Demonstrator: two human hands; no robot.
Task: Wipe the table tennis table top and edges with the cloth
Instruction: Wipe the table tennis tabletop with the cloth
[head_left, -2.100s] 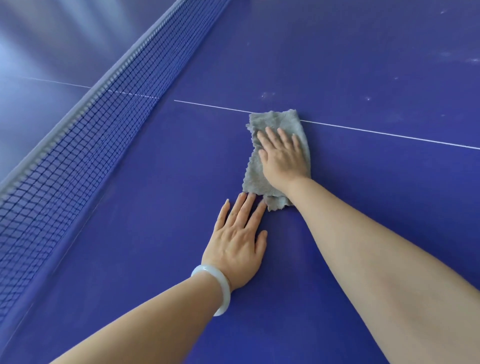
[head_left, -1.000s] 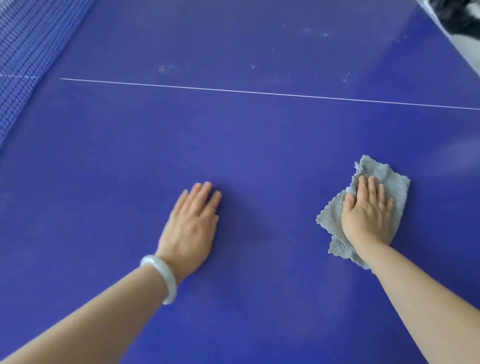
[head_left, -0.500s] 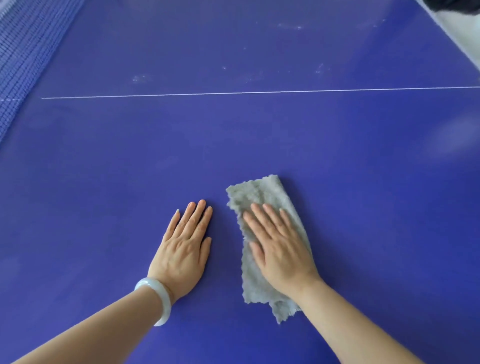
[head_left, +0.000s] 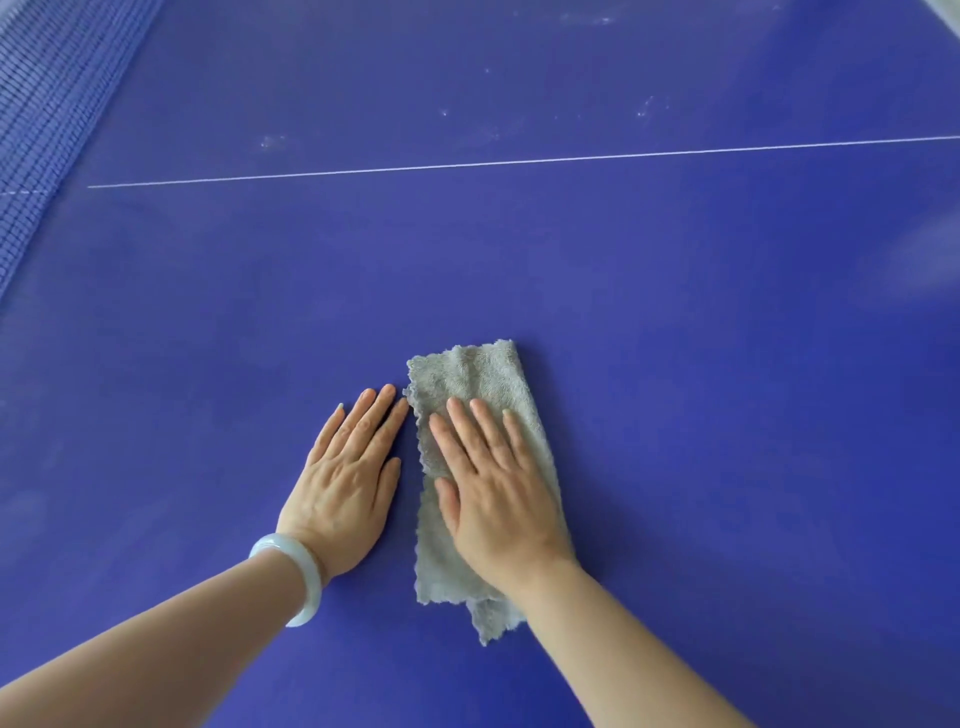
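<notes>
Head view. The blue table (head_left: 701, 426) fills the frame. The grey cloth (head_left: 478, 379) lies folded into a long strip on the near half of the top, well short of the white line (head_left: 519, 162) running across.

The right hand (head_left: 498, 499) lies flat on the cloth, fingers straight and a little spread. It presses down and is not clenched, with the cloth showing beyond the fingertips and behind the wrist.

The left hand (head_left: 348, 493) is flat on the bare table just beside the cloth, fingers straight and together, grasping nothing. Its forefinger tip is at the cloth's left edge; contact cannot be told. There is a pale bracelet (head_left: 298, 577) on that wrist.

The net (head_left: 36, 130) is at far left. Pale smudges (head_left: 272, 141) sit beyond the line.
</notes>
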